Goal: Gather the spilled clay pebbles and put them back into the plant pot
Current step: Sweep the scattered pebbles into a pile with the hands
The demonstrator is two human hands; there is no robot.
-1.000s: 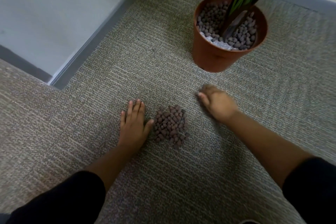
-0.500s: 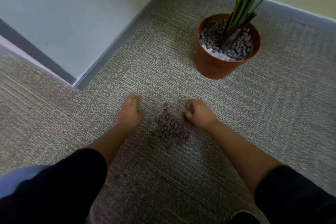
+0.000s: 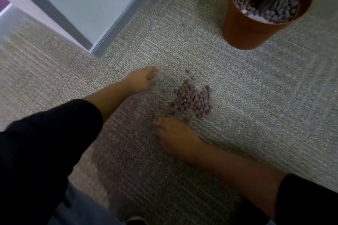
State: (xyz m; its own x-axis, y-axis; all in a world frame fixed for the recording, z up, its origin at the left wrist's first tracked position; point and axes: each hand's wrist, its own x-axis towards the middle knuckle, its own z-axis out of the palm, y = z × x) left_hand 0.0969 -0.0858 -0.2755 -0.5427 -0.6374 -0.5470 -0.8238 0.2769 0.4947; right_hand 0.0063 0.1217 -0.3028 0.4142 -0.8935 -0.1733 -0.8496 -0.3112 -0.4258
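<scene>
The left hand (image 3: 141, 79) rests on the carpet (image 3: 256, 97) left of the pebbles (image 3: 194, 100), fingers curled under; whether it holds any I cannot tell. The right hand (image 3: 175, 137) lies palm down just below the pile, fingers loosely together, gripping nothing visible. The pebbles sit heaped on grey carpet, well apart from the orange pot (image 3: 243, 31) near a wall corner (image 3: 95, 49).

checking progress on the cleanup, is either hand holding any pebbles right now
Cannot be told: the left hand seems curled around a pebble or two at its fingertips, blurred. The right hand rests beside the pile.
</scene>
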